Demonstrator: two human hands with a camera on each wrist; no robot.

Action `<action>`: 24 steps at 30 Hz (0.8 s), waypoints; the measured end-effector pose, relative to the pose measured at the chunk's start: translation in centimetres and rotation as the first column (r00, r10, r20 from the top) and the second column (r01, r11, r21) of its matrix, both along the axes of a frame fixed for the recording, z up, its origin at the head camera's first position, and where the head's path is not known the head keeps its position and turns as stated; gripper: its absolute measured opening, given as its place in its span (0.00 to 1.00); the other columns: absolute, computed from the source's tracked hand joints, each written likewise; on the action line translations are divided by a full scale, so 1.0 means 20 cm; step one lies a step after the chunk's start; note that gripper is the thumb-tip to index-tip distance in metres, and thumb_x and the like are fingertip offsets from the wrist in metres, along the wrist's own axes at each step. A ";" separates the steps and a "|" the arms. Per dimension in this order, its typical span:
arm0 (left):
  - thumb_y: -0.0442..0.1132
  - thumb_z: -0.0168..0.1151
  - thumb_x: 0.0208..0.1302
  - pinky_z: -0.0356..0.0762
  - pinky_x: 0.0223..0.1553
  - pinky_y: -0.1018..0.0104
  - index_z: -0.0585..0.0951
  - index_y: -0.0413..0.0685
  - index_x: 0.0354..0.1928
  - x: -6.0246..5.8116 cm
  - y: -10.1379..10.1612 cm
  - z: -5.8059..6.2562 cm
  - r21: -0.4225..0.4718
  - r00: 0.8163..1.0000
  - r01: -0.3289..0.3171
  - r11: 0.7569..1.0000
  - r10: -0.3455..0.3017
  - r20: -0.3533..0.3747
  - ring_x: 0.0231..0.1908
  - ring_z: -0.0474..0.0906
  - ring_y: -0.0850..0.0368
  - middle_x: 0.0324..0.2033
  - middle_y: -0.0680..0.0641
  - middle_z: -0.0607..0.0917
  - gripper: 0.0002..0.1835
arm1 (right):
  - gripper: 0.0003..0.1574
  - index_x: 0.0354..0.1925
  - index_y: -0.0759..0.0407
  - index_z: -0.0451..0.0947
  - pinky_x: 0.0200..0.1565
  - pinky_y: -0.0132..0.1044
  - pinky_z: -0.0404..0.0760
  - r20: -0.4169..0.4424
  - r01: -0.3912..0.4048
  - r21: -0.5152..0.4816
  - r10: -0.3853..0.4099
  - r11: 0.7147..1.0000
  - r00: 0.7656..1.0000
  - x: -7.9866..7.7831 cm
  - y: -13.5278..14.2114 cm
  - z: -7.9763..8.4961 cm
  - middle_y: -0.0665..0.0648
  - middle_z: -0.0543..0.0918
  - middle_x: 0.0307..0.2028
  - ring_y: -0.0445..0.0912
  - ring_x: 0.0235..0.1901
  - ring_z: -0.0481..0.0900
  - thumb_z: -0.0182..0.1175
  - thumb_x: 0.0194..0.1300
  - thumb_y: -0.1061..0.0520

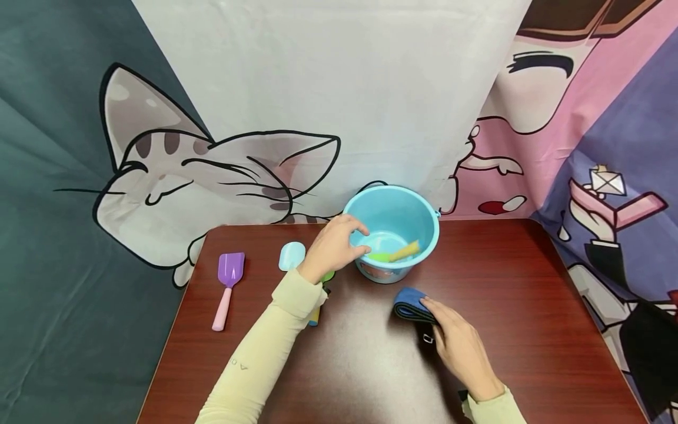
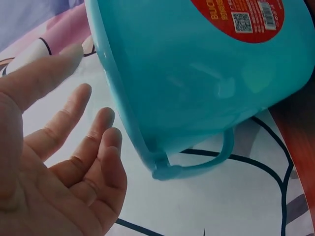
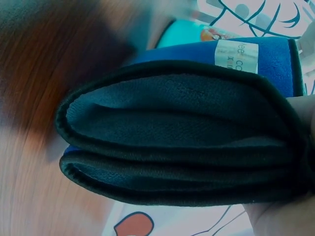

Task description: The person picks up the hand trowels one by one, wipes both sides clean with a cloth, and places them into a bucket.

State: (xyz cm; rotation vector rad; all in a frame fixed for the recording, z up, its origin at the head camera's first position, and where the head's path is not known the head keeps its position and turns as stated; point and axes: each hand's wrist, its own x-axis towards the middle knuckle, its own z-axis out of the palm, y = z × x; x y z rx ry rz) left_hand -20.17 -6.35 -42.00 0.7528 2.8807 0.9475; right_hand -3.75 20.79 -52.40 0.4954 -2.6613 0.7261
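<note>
A light blue toy bucket stands near the table's back edge. My left hand is at the bucket's left rim, fingers spread and slightly bent, with nothing between them. In the left wrist view its fingertips lie just off the rim, near the bucket's handle loop. A small green and yellow toy tool lies inside the bucket. My right hand pinches a folded blue cloth with black edging, in front of the bucket. The right wrist view shows its folded layers and a white label.
A purple toy shovel with a pink handle lies at the table's left. Partly hidden under my left arm are a light blue scoop, a green piece and a yellow and blue handle. A printed curtain hangs behind.
</note>
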 end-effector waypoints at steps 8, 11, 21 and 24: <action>0.43 0.73 0.60 0.71 0.56 0.55 0.87 0.48 0.47 0.02 -0.11 -0.02 0.119 0.997 -0.060 0.991 0.066 -0.045 0.53 0.75 0.51 0.48 0.50 0.84 0.14 | 0.38 0.62 0.62 0.78 0.51 0.52 0.78 0.003 0.006 -0.006 -0.006 1.000 1.000 0.00 0.00 0.00 0.61 0.82 0.58 0.56 0.56 0.80 0.65 0.51 0.75; 0.44 0.72 0.61 0.72 0.54 0.54 0.87 0.49 0.47 0.04 -0.19 -0.03 0.144 0.991 -0.116 0.983 0.123 -0.042 0.52 0.77 0.52 0.48 0.50 0.84 0.13 | 0.38 0.62 0.62 0.78 0.51 0.53 0.79 0.006 0.010 -0.007 -0.010 1.000 1.000 0.00 0.01 0.01 0.61 0.82 0.58 0.57 0.56 0.80 0.65 0.51 0.76; 0.43 0.70 0.64 0.75 0.43 0.55 0.86 0.46 0.49 0.11 -0.51 -0.16 0.140 0.947 -0.322 0.936 0.317 0.057 0.44 0.79 0.47 0.46 0.45 0.83 0.15 | 0.38 0.62 0.61 0.77 0.51 0.54 0.78 0.009 0.027 -0.005 -0.027 1.000 1.000 0.00 0.02 0.04 0.60 0.81 0.59 0.57 0.57 0.79 0.65 0.51 0.76; 0.43 0.69 0.63 0.74 0.41 0.56 0.86 0.44 0.49 0.15 -0.58 -0.22 0.104 0.920 -0.388 0.916 0.379 0.094 0.42 0.78 0.47 0.43 0.42 0.84 0.15 | 0.39 0.63 0.61 0.77 0.51 0.54 0.78 0.010 0.031 -0.004 -0.031 1.000 0.999 0.00 0.02 0.04 0.60 0.81 0.59 0.57 0.57 0.79 0.65 0.51 0.75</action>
